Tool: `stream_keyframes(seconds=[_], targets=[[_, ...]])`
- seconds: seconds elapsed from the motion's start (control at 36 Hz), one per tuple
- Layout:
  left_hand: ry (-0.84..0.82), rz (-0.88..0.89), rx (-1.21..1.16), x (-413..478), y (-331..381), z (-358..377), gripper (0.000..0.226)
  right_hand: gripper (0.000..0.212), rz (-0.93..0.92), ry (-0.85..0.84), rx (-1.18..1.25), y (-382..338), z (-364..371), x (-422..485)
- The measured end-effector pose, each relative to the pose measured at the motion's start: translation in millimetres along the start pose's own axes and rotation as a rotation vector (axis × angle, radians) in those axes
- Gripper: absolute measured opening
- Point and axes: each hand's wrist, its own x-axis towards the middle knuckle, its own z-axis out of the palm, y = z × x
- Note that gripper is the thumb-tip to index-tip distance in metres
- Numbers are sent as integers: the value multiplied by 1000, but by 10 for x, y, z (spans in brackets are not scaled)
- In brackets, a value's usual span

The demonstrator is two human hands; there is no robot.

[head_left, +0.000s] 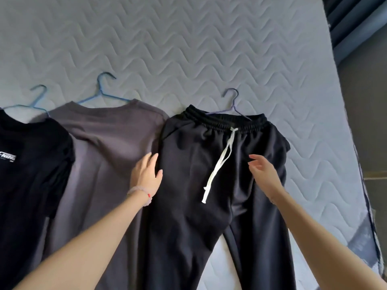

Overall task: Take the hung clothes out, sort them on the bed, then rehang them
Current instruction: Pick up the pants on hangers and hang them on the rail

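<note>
The trousers (188, 164) are laid beside the grey shirt (109, 147) toward the bed's (188, 49) right edge, hangers (232, 101) kept in, likely for rehanging. The left hand (146, 172) and right hand (263, 174) are spread open, seemingly for smoothing.

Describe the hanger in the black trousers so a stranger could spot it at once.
On the quilted grey mattress three garments lie in a row; the black trousers with the white drawstring are rightmost. The hanger pokes out above their waistband. Its wire is purple; the two shirt hangers are blue.
</note>
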Motion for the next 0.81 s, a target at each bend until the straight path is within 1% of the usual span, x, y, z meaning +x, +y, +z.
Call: stream_keyframes(seconds=[0.06,0.11,0.17,0.25,0.39,0.47,0.53,0.58,0.64,0.69,0.81], targets=[[5,50,127,165,-45,127,60,41,-44,37,-48,-42,-2,225],[-49,30,225,274,-131,277,63,44,-99,71,-139,-64,-4,443],[-60,26,304,341,-242,435,65,46,-156,104,-245,-66,-16,660],[-9,56,331,366,-348,602,72,48,-199,142,-342,-47,-52,959],[98,106,338,377,-395,652,67,55,-198,152,-414,-80,-108,1368],[130,123,360,378,-416,688,66,60,-212,163,-521,-130,-105,1561],[146,120,358,383,-418,697,65,62,-208,149,-617,-138,-98,1683],[150,119,361,379,-416,695,65,65,-203,110,-663,-132,-97,1777],[140,121,368,377,-420,696,65,66,-197,94,-662,-135,-109,1814],[132,119,365,376,-423,692,65,70,-165,115,-658,-143,-128,1805],[140,109,352,381,-411,666,64,88,-19,158,-566,-200,-185,1796]])
